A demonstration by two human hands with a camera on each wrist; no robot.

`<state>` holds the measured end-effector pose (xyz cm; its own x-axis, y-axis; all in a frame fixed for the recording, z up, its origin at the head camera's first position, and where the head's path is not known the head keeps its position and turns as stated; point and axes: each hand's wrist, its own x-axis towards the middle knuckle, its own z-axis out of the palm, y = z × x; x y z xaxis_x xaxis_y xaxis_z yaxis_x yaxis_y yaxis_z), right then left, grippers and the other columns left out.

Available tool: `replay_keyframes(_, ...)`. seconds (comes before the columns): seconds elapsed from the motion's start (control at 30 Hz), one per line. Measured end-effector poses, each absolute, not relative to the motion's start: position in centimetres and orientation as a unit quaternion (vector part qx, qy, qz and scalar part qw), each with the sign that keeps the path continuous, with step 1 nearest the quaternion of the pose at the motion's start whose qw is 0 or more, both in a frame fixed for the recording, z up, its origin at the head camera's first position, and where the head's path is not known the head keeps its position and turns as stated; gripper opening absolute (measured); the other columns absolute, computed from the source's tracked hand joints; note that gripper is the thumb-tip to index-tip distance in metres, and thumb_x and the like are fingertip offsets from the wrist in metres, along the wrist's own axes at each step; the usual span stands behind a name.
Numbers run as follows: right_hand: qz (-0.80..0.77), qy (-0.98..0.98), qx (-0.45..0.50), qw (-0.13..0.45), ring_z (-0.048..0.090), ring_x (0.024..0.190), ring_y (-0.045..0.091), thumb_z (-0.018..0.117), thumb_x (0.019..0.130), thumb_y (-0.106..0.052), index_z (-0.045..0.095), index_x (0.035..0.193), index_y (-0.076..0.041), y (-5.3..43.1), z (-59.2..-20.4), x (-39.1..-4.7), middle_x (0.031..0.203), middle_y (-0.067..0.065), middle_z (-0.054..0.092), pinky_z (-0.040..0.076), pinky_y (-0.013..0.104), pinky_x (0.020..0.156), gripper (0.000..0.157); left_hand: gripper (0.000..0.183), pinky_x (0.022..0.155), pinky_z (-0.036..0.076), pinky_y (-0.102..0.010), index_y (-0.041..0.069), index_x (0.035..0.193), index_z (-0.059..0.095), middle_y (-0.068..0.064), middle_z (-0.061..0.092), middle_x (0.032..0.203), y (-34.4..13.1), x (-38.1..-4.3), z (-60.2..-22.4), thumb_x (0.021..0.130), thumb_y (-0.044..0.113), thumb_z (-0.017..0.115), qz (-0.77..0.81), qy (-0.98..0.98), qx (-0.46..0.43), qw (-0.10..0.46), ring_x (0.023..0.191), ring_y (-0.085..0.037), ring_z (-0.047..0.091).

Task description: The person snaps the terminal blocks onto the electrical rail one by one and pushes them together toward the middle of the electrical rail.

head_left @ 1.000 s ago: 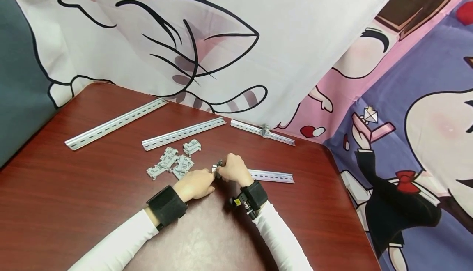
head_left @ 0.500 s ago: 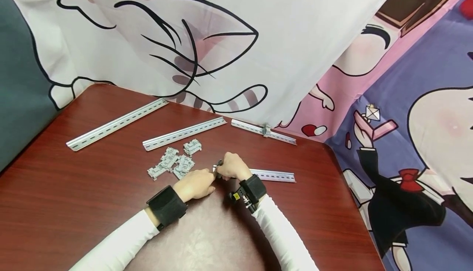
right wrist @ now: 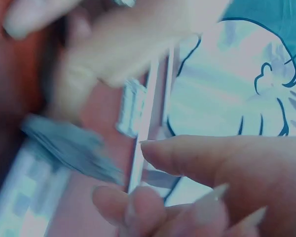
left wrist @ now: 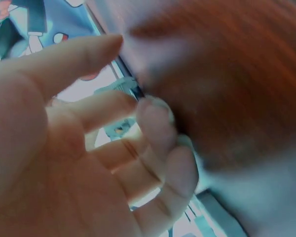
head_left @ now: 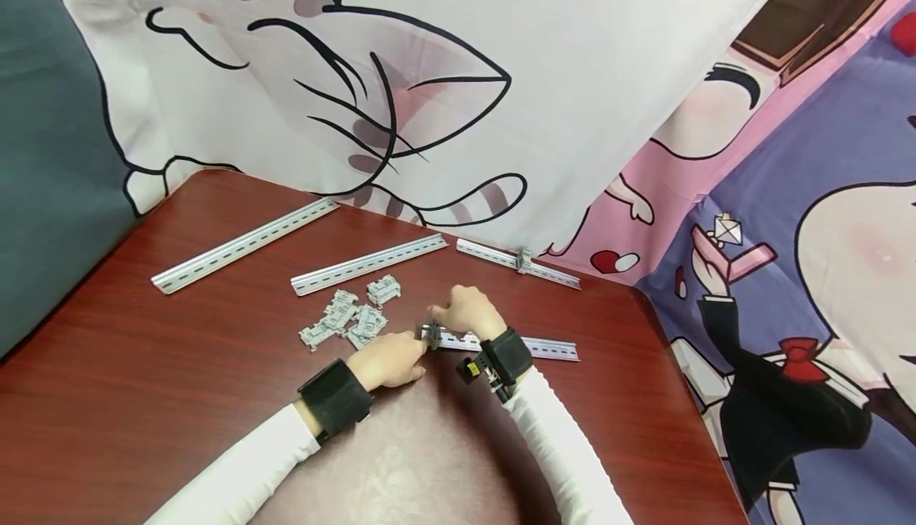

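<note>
In the head view my left hand [head_left: 390,359] is at the left end of a slotted metal DIN rail [head_left: 551,348], its index finger reaching the end. A grey terminal block [head_left: 432,335] stands on the rail beside that fingertip. The left wrist view shows the left thumb [left wrist: 89,57] held apart and the other fingers loosely bent. My right hand [head_left: 468,313] is just above and right of the block, over the rail. In the right wrist view its thumb and fingers are parted, with nothing between them, and the terminal block [right wrist: 71,148] is apart from them.
Several loose grey terminal blocks [head_left: 336,312] lie left of the hands, with another block [head_left: 383,290] behind them. Two bare rails, one at far left [head_left: 243,246] and one nearer [head_left: 368,264], lie behind. A further rail [head_left: 487,252] carries a block [head_left: 524,260] by the curtain [head_left: 572,95].
My right hand has let go of the terminal block and moved up and right, so the block on the rail shows. The left hand stays at the rail's end. The head view has shifted slightly.
</note>
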<state>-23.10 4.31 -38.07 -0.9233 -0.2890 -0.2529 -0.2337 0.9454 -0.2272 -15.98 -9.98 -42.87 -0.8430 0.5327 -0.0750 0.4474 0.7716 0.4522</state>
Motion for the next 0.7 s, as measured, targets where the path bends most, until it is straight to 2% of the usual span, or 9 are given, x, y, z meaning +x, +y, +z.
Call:
replay_keyframes(0.07,-0.097,0.976,-0.139,0.138,0.047,0.046,0.012,0.064,0.091,-0.037,0.057,0.051,-0.012,4.3,-37.3,-23.7,0.043,-0.005,0.044,0.038,0.026,0.05,0.049,0.042,0.088,0.05,-0.05,-0.003,0.123,0.059,-0.023,0.061,0.12,-10.0,-16.1,-42.8,0.089,0.02,0.068,0.207,0.935,0.263,0.121,0.107,-0.038,0.063)
replay_keyframes(0.17,-0.1,0.972,-0.146,0.156,0.046,0.048,0.01,0.063,0.092,-0.037,0.069,0.066,-0.007,4.5,-36.5,-24.6,0.048,-0.004,0.047,0.036,0.026,0.051,0.04,0.065,0.098,0.046,-0.049,-0.003,0.143,0.043,-0.025,0.052,0.136,-9.8,-16.0,-42.6,0.09,0.024,0.068,0.197,0.933,0.254,0.164,0.12,-0.038,0.057)
replay_keyframes(0.23,-0.102,0.969,-0.152,0.169,0.048,0.051,0.009,0.063,0.092,-0.037,0.075,0.079,-0.006,4.8,-36.4,-25.0,0.052,-0.003,0.054,0.037,0.025,0.052,0.035,0.073,0.103,0.042,-0.048,-0.003,0.147,0.034,-0.026,0.046,0.143,-9.8,-15.9,-42.3,0.09,0.027,0.068,0.199,0.928,0.248,0.195,0.127,-0.038,0.051)
replay_keyframes(0.3,-0.106,0.967,-0.157,0.17,0.049,0.054,0.009,0.063,0.093,-0.037,0.075,0.085,-0.007,5.0,-36.7,-24.8,0.058,-0.002,0.057,0.038,0.025,0.053,0.033,0.074,0.106,0.04,-0.048,-0.004,0.148,0.033,-0.026,0.045,0.143,-10.0,-15.6,-41.9,0.091,0.028,0.067,0.203,0.925,0.238,0.216,0.132,-0.037,0.048)
replay_keyframes(0.4,-0.122,0.964,-0.185,0.148,0.054,0.059,0.008,0.065,0.091,-0.032,0.074,0.087,-0.009,4.6,-37.3,-24.0,0.068,-0.003,0.064,0.042,0.023,0.055,0.024,0.07,0.106,0.04,-0.048,-0.008,0.144,0.037,-0.027,0.048,0.141,-10.6,-15.2,-41.1,0.091,0.028,0.066,0.208,0.924,0.229,0.225,0.133,-0.036,0.047)
replay_keyframes(0.57,-0.157,0.94,-0.27,0.136,0.059,0.066,0.009,0.068,0.09,-0.019,0.071,0.089,-0.01,2.1,-37.7,-22.8,0.082,0.002,0.071,0.043,0.02,0.058,0.009,0.062,0.098,0.047,-0.047,-0.009,0.134,0.051,-0.022,0.06,0.13,-10.2,-13.6,-40.0,0.088,0.028,0.069,0.161,0.941,0.211,0.21,0.119,-0.034,0.059)
replay_keyframes(0.7,-0.155,0.923,-0.312,0.161,0.06,0.069,0.01,0.069,0.088,-0.014,0.07,0.095,-0.009,-0.5,-38.0,-22.5,0.086,0.003,0.072,0.043,0.019,0.059,0.009,0.033,0.086,0.053,-0.044,0.0,0.099,0.071,-0.014,0.069,0.11,-9.7,-11.8,-39.2,0.084,0.029,0.073,0.137,0.948,0.194,0.212,0.099,-0.027,0.067)
